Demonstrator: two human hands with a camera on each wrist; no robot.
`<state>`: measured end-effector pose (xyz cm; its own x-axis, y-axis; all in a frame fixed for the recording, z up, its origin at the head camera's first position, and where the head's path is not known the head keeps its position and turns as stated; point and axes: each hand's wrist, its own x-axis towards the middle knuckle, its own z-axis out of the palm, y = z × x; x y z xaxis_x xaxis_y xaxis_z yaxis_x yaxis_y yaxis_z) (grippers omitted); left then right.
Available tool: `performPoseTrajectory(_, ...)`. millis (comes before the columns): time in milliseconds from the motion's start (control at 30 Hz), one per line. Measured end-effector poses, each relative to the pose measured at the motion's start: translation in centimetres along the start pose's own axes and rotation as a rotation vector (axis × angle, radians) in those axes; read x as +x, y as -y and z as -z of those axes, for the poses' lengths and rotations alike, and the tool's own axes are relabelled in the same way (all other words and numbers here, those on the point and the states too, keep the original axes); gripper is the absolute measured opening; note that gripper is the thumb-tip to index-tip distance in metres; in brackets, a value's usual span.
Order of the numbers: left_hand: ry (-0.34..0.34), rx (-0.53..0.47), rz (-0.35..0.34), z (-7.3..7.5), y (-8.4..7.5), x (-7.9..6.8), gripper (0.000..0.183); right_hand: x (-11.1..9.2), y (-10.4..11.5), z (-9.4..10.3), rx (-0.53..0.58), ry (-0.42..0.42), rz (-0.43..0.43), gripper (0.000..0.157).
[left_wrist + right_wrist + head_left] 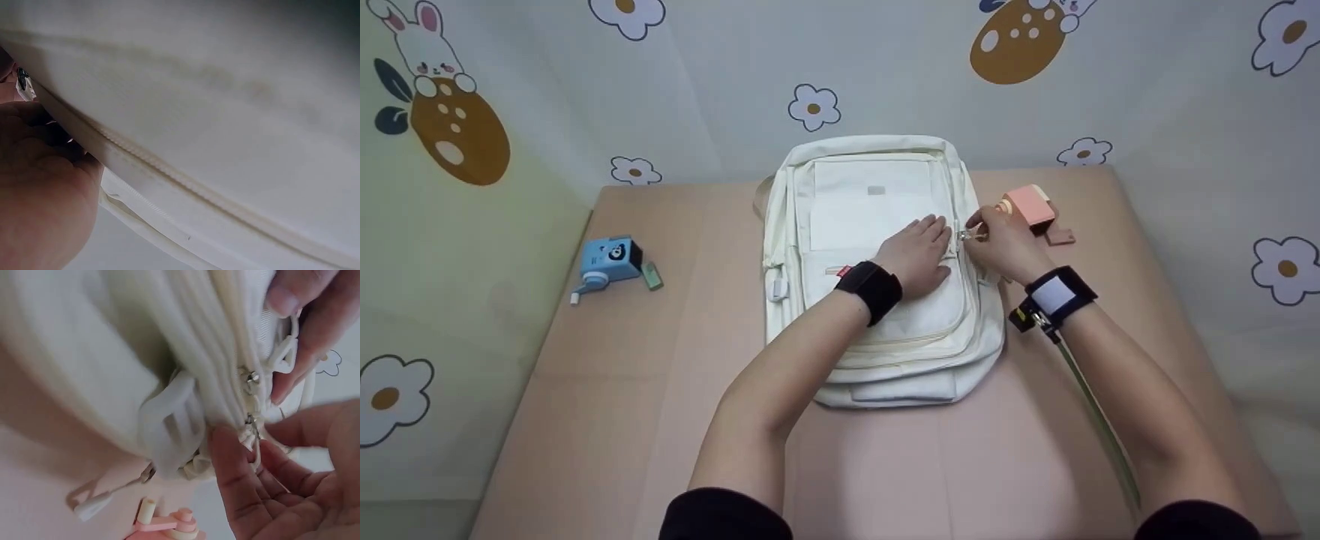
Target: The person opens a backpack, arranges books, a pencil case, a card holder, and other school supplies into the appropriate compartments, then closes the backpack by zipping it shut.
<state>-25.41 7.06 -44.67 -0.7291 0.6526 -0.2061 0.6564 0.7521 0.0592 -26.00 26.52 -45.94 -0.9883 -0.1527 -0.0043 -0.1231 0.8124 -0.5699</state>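
1. Pinching a small metal zipper pull between thumb and fingertips, the right hand works at the right edge of the backpack; in the right wrist view the fingers close on the pull where it meets the bunched cream fabric.
2. Just to the left of that grip, the left hand lies flat on the front of the bag, fingers straight and pressed down on the cloth, fingertips almost meeting the right hand's.
3. Under both hands sits the cream backpack, lying flat on its back, its top pointing away from the person and its bottom edge toward them. The grip is about halfway along its right side.
4. Beneath the bag is the pink table, stretching out on all sides of the grip.
5. Far to the left of the grip, well apart from the bag, stands a blue pencil sharpener with a crank at its lower left.
6. Just to the right of the grip, behind the right hand, stands a pink pencil sharpener; part of it also shows at the lower edge of the right wrist view.
7. The left wrist view shows a closed zipper line running diagonally across the cream fabric, with the palm against the cloth at the left.
8. Black bands wrap both wrists, the right one with a white patch on top.
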Motion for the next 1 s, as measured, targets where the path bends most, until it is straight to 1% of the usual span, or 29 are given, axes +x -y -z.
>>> performPoseTrajectory(33, 0.004, -0.001, 0.001, 0.0, 0.0, 0.0, 0.068, 0.0, -0.1, -0.2, -0.035, -0.024, 0.041, 0.024)
performPoseTrajectory(133, 0.007, 0.006, -0.003, 0.0, 0.0, 0.1, 0.068, -0.1, -0.4, -0.5, -0.082, -0.082, 0.131, 0.018)
performPoseTrajectory(200, 0.007, 0.009, -0.006, 0.0, 0.0, 0.2, 0.068, -0.2, -0.5, -0.5, -0.115, -0.112, 0.159, 0.012)
performPoseTrajectory(300, 0.009, 0.003, -0.008, 0.0, 0.1, 0.2, 0.069, -0.4, -0.6, -0.4, -0.137, -0.132, 0.157, 0.009)
performPoseTrajectory(433, 0.006, -0.010, -0.007, 0.1, 0.1, 0.2, 0.069, -1.0, -0.6, -0.1, -0.138, -0.130, 0.157, 0.008)
performPoseTrajectory(667, 0.004, -0.024, -0.014, 0.2, 0.2, 0.2, 0.070, -3.1, -0.7, 0.3, -0.136, -0.082, 0.183, 0.007)
performPoseTrajectory(767, 0.003, -0.023, -0.012, 0.3, 0.3, 0.1, 0.069, -3.8, -0.6, 0.2, -0.133, -0.075, 0.195, 0.005)
performPoseTrajectory(867, -0.009, -0.032, -0.019, 0.5, 0.2, -0.3, 0.067, -4.1, -0.8, -0.1, -0.135, -0.094, 0.214, 0.005)
performPoseTrajectory(933, -0.028, -0.030, -0.044, 0.7, 0.0, -0.8, 0.065, -4.3, -0.9, -0.3, -0.136, -0.111, 0.223, 0.005)
performPoseTrajectory(1000, -0.053, -0.031, -0.086, 0.9, -0.5, -1.7, 0.061, -4.5, -1.1, -0.5, -0.143, -0.126, 0.227, 0.006)
